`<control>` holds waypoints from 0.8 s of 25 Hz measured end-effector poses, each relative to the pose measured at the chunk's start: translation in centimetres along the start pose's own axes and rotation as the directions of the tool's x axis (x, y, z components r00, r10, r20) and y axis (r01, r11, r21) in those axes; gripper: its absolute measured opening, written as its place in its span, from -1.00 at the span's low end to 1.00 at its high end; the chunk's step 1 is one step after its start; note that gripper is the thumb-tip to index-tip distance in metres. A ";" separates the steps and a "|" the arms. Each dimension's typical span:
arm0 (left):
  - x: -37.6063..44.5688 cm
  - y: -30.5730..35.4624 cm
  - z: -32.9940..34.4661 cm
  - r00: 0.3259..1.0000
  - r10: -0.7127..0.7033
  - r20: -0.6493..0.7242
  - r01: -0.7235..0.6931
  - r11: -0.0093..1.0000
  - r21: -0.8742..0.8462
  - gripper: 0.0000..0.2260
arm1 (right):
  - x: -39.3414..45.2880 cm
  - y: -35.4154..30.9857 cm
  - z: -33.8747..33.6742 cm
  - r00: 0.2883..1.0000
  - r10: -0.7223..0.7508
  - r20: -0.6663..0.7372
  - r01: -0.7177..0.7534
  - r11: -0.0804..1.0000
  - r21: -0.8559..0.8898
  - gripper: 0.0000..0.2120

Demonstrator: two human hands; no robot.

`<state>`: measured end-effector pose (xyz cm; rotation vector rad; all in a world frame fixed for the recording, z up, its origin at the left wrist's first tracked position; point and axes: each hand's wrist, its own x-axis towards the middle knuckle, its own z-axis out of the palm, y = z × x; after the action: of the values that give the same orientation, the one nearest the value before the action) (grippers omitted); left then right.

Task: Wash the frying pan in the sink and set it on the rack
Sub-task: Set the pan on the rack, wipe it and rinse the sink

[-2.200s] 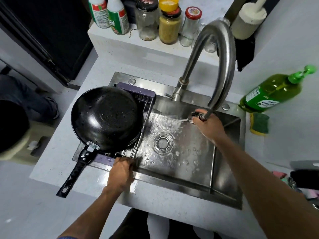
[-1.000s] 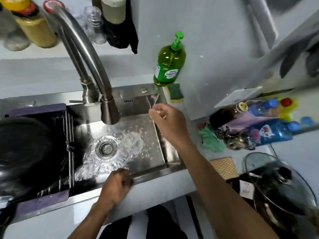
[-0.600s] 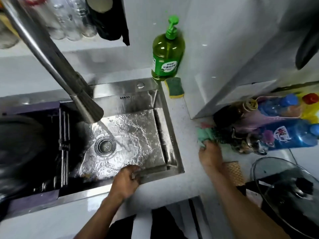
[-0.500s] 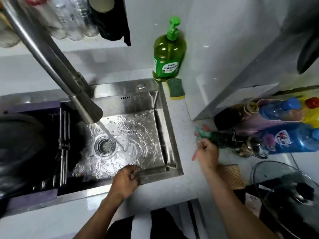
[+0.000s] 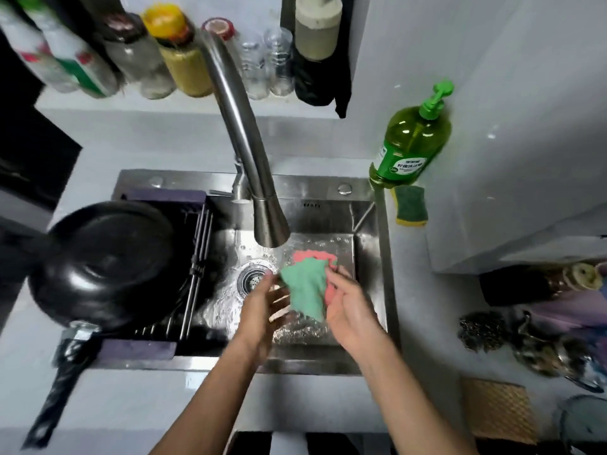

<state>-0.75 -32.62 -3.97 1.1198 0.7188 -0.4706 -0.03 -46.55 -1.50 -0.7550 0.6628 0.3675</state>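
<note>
Head view, sink stage. Frying pan (image 5: 108, 261) lies bottom-up on the rack (image 5: 193, 257) across the left half of the sink (image 5: 381, 257), handle running off toward lower left of frame; neither hand touches it. Judged from this layout, the placing step looks done, tho whether the pan is properly clean can't be told from its dark underside. What goes on now is cloth work: left hand (image 5: 262, 310) and right hand (image 5: 351, 307) meet at frame centre, under and just right of the faucet (image 5: 249, 152) spout, w/ a green-and-pink cloth (image 5: 307, 287) between them. Right-hand fingers curl round the cloth's right edge; left hand touches its left side, but blur hides whether those fingers grip or just press. Water lies rippled over the basin floor near the drain (image 5: 253, 280). Likely left: rinse or wring the cloth, wipe down, shut the water. Surroundings: green soap bottle (image 5: 412, 142) and sponge (image 5: 410, 205) at upper right, beside the sink rim; jars (image 5: 184, 54) on the ledge along top of frame; blurred clutter at right edge. Nothing blocks the hands; the spout hangs close above the cloth.
</note>
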 end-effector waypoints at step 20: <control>4.2 5.1 0.6 0.997 -0.055 -0.052 0.062 0.988 0.139 -0.83 | 6.9 6.3 6.8 0.812 -0.395 -0.430 0.186 0.873 -0.450 -0.88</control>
<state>5.71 -31.19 -3.56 1.2479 0.7708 -0.5526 4.60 -36.76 -5.67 -1.3509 0.9686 -0.0084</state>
